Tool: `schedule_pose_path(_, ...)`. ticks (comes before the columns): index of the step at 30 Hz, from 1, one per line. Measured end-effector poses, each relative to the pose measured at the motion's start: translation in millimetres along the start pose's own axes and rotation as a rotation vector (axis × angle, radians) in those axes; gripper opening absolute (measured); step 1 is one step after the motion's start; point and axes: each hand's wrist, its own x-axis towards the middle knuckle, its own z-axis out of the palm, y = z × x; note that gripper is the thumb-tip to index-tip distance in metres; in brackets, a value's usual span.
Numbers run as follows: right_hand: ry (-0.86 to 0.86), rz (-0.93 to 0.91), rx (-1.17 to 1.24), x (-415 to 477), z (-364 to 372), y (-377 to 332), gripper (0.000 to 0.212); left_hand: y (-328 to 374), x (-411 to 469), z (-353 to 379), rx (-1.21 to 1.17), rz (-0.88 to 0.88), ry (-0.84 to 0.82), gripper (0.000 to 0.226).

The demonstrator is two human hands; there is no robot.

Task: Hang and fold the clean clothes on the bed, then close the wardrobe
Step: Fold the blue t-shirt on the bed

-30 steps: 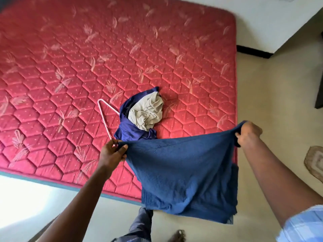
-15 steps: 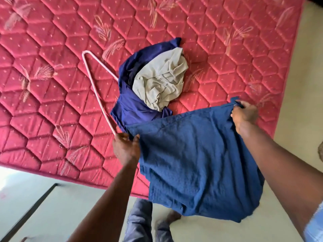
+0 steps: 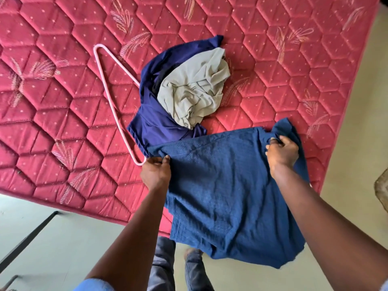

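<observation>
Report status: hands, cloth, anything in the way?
Left hand, right hand grip blue cloth at top corners. Cloth drapes over mattress edge. Hanger, clothes pile just beyond.

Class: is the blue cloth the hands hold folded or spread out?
Spread out: the left hand and right hand hold the blue cloth stretched wide, overhanging the mattress edge.

Both arms stretched forward; left hand [image 3: 155,173] and right hand [image 3: 282,153] knuckles up, each pinching blue cloth [image 3: 220,190]
</observation>
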Motion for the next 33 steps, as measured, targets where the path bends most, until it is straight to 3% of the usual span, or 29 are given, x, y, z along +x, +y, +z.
schedule_pose_path(3,0.042,0.054,0.076,-60,-21,-73,0.033,0,-3,-4,-0.238,-0.067,-0.092,0.022)
schedule_pose_path(6,0.168,0.051,0.037,-67,-46,-88,0.029,6,-17,-20,-0.547,-0.074,-0.179,0.033)
schedule_pose_path(10,0.174,0.18,0.286,-60,-88,-94,0.017,14,-52,-62,-0.64,0.045,-0.258,0.04)
schedule_pose_path(13,0.234,0.121,0.474,-69,-131,-114,0.03,24,-94,-102,-0.612,0.308,-0.246,0.036)
schedule_pose_path(16,0.37,-0.03,0.593,-78,-183,-120,0.032,31,-133,-149,-0.59,0.609,-0.069,0.035)
schedule_pose_path(18,0.374,-0.032,0.631,-87,-217,-114,0.03,28,-154,-173,-0.336,0.775,0.011,0.023)
schedule_pose_path(20,0.339,0.027,0.698,-90,-247,-106,0.028,25,-170,-189,0.02,0.816,0.1,0.014)
schedule_pose_path(21,0.339,0.056,0.756,-90,-257,-105,0.026,25,-180,-196,0.087,0.821,0.152,0.012)
schedule_pose_path(26,0.343,0.031,1.041,-102,-328,-116,0.019,28,-274,-220,-0.215,1.218,0.344,0.006)
schedule_pose_path(28,0.327,0.067,1.144,-101,-356,-116,0.017,33,-300,-219,-0.082,1.266,0.319,0.003)
schedule_pose_path(30,0.321,0.081,1.227,-93,-385,-113,0.018,43,-322,-218,0.128,1.231,0.182,0.012)
schedule_pose_path(33,0.379,0.098,1.316,-80,-427,-101,0.018,55,-367,-220,0.085,1.314,0.108,0.012)
